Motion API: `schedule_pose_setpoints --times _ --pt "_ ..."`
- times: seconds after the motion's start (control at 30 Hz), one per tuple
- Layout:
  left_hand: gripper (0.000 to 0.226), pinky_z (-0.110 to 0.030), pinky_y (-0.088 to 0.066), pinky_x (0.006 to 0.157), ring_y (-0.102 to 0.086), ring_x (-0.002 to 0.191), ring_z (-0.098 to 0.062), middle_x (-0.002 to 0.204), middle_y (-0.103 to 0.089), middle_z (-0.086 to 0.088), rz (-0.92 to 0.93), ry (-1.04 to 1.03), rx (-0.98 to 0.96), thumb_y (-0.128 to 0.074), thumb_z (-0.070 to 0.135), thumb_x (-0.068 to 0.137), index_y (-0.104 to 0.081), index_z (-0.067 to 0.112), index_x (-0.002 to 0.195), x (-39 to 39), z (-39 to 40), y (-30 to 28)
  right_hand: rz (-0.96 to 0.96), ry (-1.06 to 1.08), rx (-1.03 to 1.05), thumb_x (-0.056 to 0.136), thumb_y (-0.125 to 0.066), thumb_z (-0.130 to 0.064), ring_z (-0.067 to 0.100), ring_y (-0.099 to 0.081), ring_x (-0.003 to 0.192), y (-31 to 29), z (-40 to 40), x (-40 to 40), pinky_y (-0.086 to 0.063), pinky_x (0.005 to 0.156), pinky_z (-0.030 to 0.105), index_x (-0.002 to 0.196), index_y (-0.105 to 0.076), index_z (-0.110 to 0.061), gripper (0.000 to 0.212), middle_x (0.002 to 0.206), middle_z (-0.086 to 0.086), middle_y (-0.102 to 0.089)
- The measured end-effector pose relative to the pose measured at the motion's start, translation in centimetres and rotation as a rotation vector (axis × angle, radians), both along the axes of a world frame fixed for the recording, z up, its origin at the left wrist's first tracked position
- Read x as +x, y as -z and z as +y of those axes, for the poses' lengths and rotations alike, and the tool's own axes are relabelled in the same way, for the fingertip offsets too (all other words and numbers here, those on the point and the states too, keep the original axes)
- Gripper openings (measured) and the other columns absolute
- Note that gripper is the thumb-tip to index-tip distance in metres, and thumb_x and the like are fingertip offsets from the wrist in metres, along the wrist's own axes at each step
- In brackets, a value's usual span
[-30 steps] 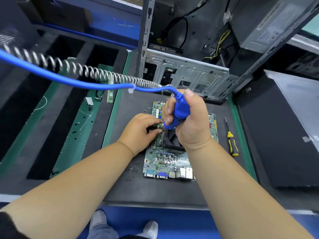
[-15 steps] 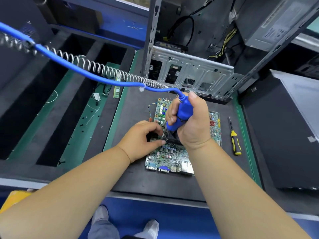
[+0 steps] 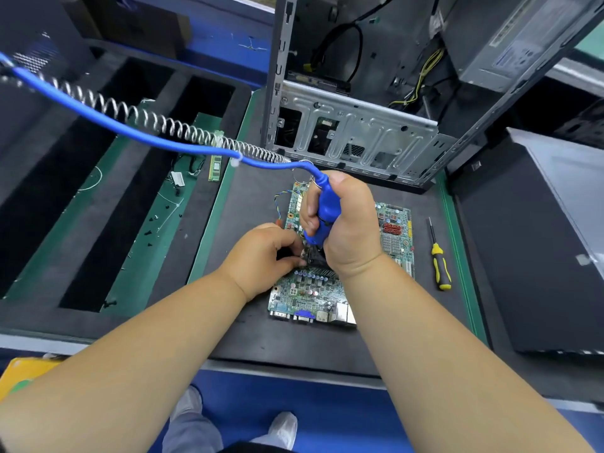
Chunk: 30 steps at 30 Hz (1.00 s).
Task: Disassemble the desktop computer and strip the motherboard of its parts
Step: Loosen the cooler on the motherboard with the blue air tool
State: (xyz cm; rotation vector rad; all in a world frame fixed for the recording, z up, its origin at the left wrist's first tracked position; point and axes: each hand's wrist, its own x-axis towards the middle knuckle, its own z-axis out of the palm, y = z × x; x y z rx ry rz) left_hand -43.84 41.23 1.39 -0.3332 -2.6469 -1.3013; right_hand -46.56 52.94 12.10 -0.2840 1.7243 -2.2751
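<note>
Motherboard (image 3: 340, 282) lies flat on the dark mat of the surface (image 3: 255, 197), just in front of me, its row of rear ports along the edge nearest my body. My right hand (image 3: 348, 223) is wrapped in a fist around the blue powered screwdriver (image 3: 327, 209), which I hold upright with its tip down over the black cooler fan (image 3: 315, 258) near the middle of the board. My left hand (image 3: 264, 256) rests on the board just left of the tool, fingers curled and pinching at the fan's edge beside the bit (what exactly sits between the fingertips I cannot tell). A blue hose (image 3: 130, 132) and a coiled metal spring cable (image 3: 157, 120) run from the top of the screwdriver up and away to my left. A thin bundle of coloured fan wires (image 3: 281, 199) loops off the board's far left corner.

Behind the board stands the opened computer case (image 3: 359, 132), its bare metal chassis facing me and yellow and black cables hanging inside. To the right of the board, well apart from it, a yellow-and-black hand screwdriver (image 3: 439, 259) lies on the mat. Further left, on a green strip of the surface, lie a memory stick (image 3: 215, 158), a small connector and several scattered black screws (image 3: 153, 223). A large dark panel (image 3: 536, 256) rests at my far right.
</note>
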Motion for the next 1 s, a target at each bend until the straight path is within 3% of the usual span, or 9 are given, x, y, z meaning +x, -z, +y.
schedule_pose_setpoints --times 0.1,0.2,0.3,0.47,0.57,0.67,0.83,0.93,1.0 --pt "0.017 -0.021 -0.039 0.069 -0.054 0.071 -0.022 0.067 -0.060 -0.004 0.097 0.024 -0.077 -0.082 0.006 0.067 -0.066 0.007 0.073 0.2 0.3 0.0 0.017 0.035 0.013 0.064 -0.050 -0.047 0.018 -0.031 0.039 -0.2 0.2 -0.1 -0.027 0.045 0.024 0.054 -0.044 -0.007 0.041 0.043 0.006 -0.039" --pt "0.021 -0.014 -0.029 0.071 -0.047 0.072 -0.019 0.066 -0.058 -0.008 0.157 0.056 -0.118 -0.081 0.000 0.066 -0.062 0.004 0.072 0.3 0.5 0.0 0.008 0.032 -0.015 0.064 -0.051 -0.046 0.018 -0.031 0.038 0.0 0.3 0.1 -0.029 0.043 0.022 0.056 -0.044 -0.007 0.041 0.043 0.005 -0.039" --pt "0.023 -0.021 -0.032 0.067 -0.054 0.069 -0.030 0.067 -0.057 -0.011 0.165 0.071 -0.149 -0.081 -0.002 0.066 -0.060 0.003 0.073 0.2 0.6 -0.1 0.006 0.024 -0.033 0.068 -0.053 -0.048 0.017 -0.031 0.039 0.2 0.4 0.1 -0.032 0.044 0.020 0.056 -0.045 -0.006 0.044 0.043 0.006 -0.038" --pt "0.019 -0.028 -0.032 0.061 -0.059 0.070 -0.033 0.076 -0.060 -0.011 0.162 0.058 -0.247 -0.076 0.004 0.073 -0.060 0.003 0.082 0.4 0.9 0.2 0.019 -0.004 0.003 0.071 -0.053 -0.052 0.018 -0.034 0.039 0.1 0.6 -0.4 -0.034 0.045 0.021 0.051 -0.050 -0.012 0.045 0.042 0.007 -0.039" --pt "0.019 -0.031 -0.040 0.055 -0.059 0.068 -0.032 0.078 -0.060 -0.010 0.178 0.045 -0.280 -0.075 0.007 0.074 -0.059 0.004 0.084 0.4 0.8 0.3 0.004 -0.002 -0.005 0.068 -0.053 -0.049 0.018 -0.033 0.038 0.1 0.7 -0.6 -0.033 0.044 0.021 0.053 -0.047 -0.007 0.044 0.042 0.006 -0.039" --pt "0.019 -0.032 -0.039 0.060 -0.059 0.069 -0.032 0.078 -0.060 -0.011 0.183 0.059 -0.262 -0.076 0.005 0.074 -0.060 0.002 0.085 0.3 0.8 0.4 0.002 0.004 -0.020 0.066 -0.050 -0.046 0.019 -0.033 0.039 0.1 1.1 -0.8 -0.032 0.044 0.023 0.055 -0.045 -0.007 0.041 0.043 0.006 -0.040" --pt "0.019 -0.021 -0.033 0.066 -0.055 0.071 -0.027 0.076 -0.058 -0.005 0.135 0.083 -0.146 -0.077 0.002 0.073 -0.060 0.004 0.081 0.1 0.5 0.3 0.004 -0.086 0.005 0.073 -0.053 -0.050 0.019 -0.038 0.042 0.1 1.2 -0.7 -0.036 0.048 0.024 0.053 -0.054 -0.012 0.043 0.047 0.006 -0.044" --pt "0.017 -0.023 -0.040 0.068 -0.051 0.073 -0.020 0.076 -0.056 -0.001 0.080 0.094 -0.066 -0.076 0.005 0.074 -0.061 0.004 0.082 0.1 0.5 0.1 0.083 -0.144 0.058 0.077 -0.053 -0.053 0.022 -0.042 0.046 -0.4 0.9 -0.6 -0.033 0.052 0.034 0.056 -0.057 -0.015 0.043 0.050 0.008 -0.046" --pt "0.025 -0.029 -0.046 0.076 -0.052 0.080 -0.013 0.087 -0.058 0.001 -0.005 0.083 0.010 -0.077 0.014 0.076 -0.062 0.006 0.093 0.5 0.2 -0.5 0.113 -0.181 0.065 0.080 -0.052 -0.055 0.023 -0.043 0.047 -1.1 0.6 -0.6 -0.031 0.054 0.040 0.057 -0.057 -0.016 0.045 0.050 0.009 -0.047"
